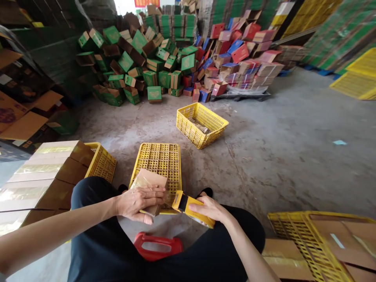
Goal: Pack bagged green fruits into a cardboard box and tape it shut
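My left hand (141, 201) lies across a small brown cardboard box (150, 178), fingers stretched out and together, thumb apart over its near side. Shiny clear tape shows on the box. Under it is an upturned yellow plastic crate (160, 156) with a grid bottom, standing between my knees. In my right hand (208, 208) is a yellow hand-held tool with a black section, much like a label gun (192, 209). Its front end points left, close to the box's right side. Whether it touches the box I cannot tell.
Taped cartons (44, 172) are stacked at my left beside a yellow crate (102, 162). Another crate (202, 125) sits ahead, and one with cartons (308, 239) at lower right. Below me is a red handle-shaped part (158, 246). Green boxes (154, 94) and red ones (241, 53) lie heaped behind.
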Demonstrator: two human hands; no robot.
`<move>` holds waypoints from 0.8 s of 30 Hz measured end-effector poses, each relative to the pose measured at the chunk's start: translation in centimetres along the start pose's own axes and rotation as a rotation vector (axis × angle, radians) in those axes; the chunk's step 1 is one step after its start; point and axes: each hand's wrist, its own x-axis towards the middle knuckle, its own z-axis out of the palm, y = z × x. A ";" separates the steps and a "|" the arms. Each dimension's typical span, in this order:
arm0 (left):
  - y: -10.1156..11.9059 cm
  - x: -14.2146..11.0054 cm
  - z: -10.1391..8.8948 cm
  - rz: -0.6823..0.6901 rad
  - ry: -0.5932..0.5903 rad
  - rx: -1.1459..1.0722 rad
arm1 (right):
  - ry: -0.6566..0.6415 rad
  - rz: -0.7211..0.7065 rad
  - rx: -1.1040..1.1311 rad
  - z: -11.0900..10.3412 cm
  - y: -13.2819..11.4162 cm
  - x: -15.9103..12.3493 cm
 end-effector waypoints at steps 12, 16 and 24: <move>0.7 -0.5 0.3 -0.122 0.062 0.115 | -0.048 0.017 -0.068 1.3 -2.6 2.2; -0.2 -2.2 1.6 -0.648 0.555 0.087 | -0.096 0.021 0.033 1.6 -3.4 2.5; 0.0 -2.7 2.3 -1.339 0.630 -1.071 | -0.055 0.011 0.047 2.9 -5.4 2.2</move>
